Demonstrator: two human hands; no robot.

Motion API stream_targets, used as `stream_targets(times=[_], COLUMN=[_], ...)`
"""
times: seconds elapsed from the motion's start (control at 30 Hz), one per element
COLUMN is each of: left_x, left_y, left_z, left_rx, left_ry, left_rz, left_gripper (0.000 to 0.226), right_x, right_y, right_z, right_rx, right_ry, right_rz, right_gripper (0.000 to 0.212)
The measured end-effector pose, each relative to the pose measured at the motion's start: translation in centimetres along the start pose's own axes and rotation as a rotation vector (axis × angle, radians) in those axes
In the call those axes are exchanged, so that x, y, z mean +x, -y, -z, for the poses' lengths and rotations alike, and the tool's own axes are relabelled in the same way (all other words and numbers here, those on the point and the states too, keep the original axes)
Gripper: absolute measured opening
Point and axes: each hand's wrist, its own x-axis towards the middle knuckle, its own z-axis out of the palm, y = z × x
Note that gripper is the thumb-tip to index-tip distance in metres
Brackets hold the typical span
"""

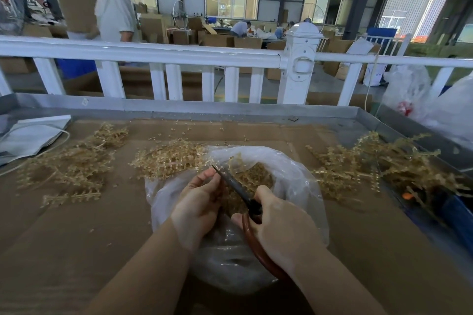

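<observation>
My right hand (279,225) grips dark scissors (235,186) by their reddish-brown handles, the blades pointing up and left. My left hand (202,202) pinches a tan plastic sprig against the blades; most of the sprig is hidden behind my fingers. Both hands work over an open clear plastic bag (294,176) that holds several cut tan pieces (258,174). A flat tan lattice of sprigs (169,161) lies just behind the bag.
Loose sprig piles lie at the left (69,169) and right (378,166) of the cardboard-covered table (76,238). A grey folded bag (30,135) sits far left. A white fence (158,56) runs behind the table's metal rim; a person (112,7) stands beyond it.
</observation>
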Motion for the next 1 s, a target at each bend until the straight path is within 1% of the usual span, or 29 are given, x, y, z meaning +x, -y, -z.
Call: stream_targets(times=[0.23,0.4,0.77,0.93,1.0], left_x=[-0.1,-0.3,-0.1,-0.5,-0.6], left_y=[0.0,0.1,0.2,0.1,0.1], left_z=[-0.1,0.2,0.3,0.0,-0.1], left_rx=[0.014,0.026,0.059,0.063,0.05], left_ry=[-0.004,0.026,0.013,0.008,0.014], left_rz=[0.019,0.04,0.013,0.008,0.007], left_gripper=[0.017,0.014,0.018,0.02,0.019], right_x=[0.1,0.3,0.2,0.0,0.0], right_y=[0.4,0.5,-0.1,-0.1,-0.1], right_z=[-0.3,-0.7,-1.1,-1.3,-1.3], right_rx=[0.046,0.053,0.034,-0.003,0.002], right_ry=[-0.02,-0.057,-0.046,-0.045,-0.049], right_rz=[0.023,0.026,0.038,-0.007,-0.02], right_gripper=[0.034,0.033,0.036,0.041,0.04])
